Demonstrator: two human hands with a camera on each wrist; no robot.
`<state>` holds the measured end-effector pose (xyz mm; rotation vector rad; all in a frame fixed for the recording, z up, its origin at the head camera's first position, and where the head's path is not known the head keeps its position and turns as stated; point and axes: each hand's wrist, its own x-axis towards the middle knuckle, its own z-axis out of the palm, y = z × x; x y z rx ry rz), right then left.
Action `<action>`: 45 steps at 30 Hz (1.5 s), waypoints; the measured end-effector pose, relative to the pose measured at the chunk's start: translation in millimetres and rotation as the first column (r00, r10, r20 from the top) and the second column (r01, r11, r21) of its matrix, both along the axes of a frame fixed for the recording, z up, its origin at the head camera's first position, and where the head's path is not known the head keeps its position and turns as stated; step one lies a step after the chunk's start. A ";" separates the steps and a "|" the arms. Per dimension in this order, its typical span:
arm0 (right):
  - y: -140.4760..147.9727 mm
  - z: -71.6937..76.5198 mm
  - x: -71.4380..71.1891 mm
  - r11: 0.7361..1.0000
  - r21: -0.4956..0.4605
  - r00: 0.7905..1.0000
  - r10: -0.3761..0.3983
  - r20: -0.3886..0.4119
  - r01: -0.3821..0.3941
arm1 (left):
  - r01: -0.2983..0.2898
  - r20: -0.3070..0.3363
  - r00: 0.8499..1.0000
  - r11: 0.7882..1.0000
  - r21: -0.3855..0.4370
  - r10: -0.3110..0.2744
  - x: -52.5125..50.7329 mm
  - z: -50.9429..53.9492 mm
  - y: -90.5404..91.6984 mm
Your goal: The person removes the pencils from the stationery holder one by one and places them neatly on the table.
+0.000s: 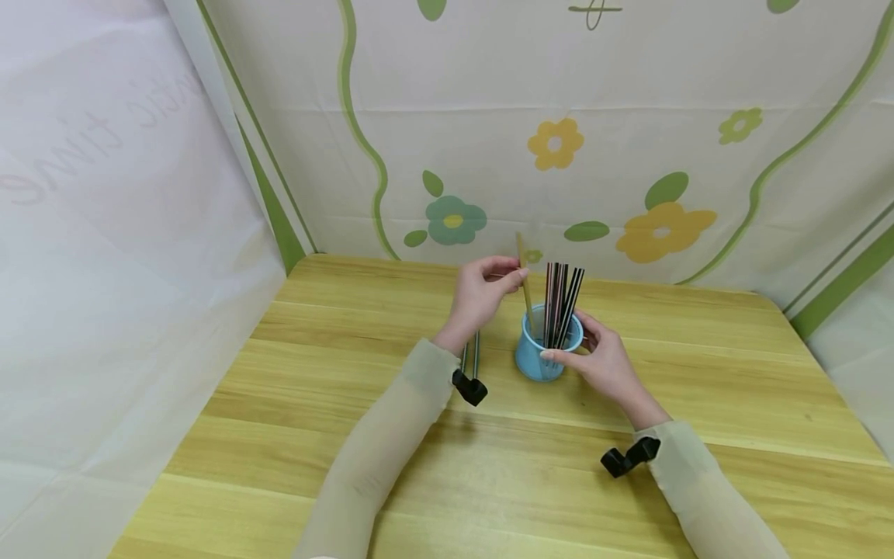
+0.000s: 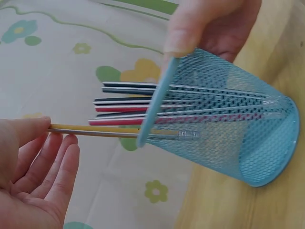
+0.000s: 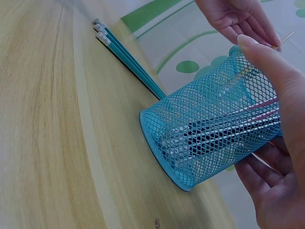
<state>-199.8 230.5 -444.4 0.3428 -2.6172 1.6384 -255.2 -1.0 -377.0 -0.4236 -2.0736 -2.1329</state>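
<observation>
Between the thumb and fingertips of my left hand (image 1: 482, 295) is a yellow pencil (image 1: 527, 299), pinched near its upper end. Its lower end, with a silver ferrule seen in the left wrist view, is inside a light-blue mesh pencil cup (image 2: 228, 162), above the bottom. My right hand (image 1: 606, 365) grips this cup from the right, thumb at the near rim and fingers round the far side. Several black-and-white and red-and-white striped pencils (image 1: 559, 299) stand in the cup, ferrule ends down.
Several green pencils (image 3: 131, 64) lie together on the wooden table (image 1: 279, 404) left of the cup, partly hidden by my left forearm in the head view. A white curtain (image 1: 489, 140) with printed flowers hangs behind the table. Black mounts (image 1: 470, 388) sit on both wrists.
</observation>
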 end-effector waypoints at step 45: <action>-0.1 2.1 1.9 1.000 -0.016 1.000 0.015 0.023 -0.015 | -0.135 -0.046 0.990 0.991 0.002 0.135 5.9 15.1 -90.5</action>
